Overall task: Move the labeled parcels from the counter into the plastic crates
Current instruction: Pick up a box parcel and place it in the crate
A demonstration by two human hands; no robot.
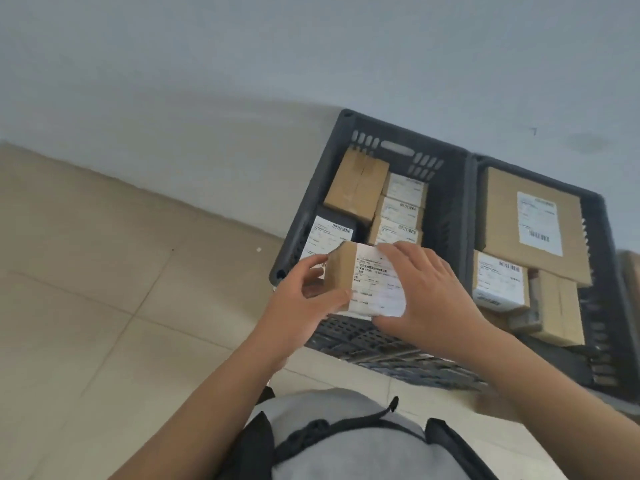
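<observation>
I hold a small cardboard parcel [367, 277] with a white label wrapped over it, above the near end of the left dark grey crate [446, 202]. My left hand [304, 299] grips its brown left side and my right hand [426, 296] lies over its right side and label. Inside that crate lie a brown taped box [356, 185], a dark parcel with a white label [329, 233] and several small labeled boxes [401, 209]. The right crate [595, 237] holds a large flat labeled box [530, 223] and smaller parcels [500, 285].
Both crates stand on a beige tiled floor [104, 271] against a pale wall [242, 81]. The near end of the left crate shows bare grid bottom [353, 337]. My grey shirt and black straps fill the bottom middle. The counter is out of view.
</observation>
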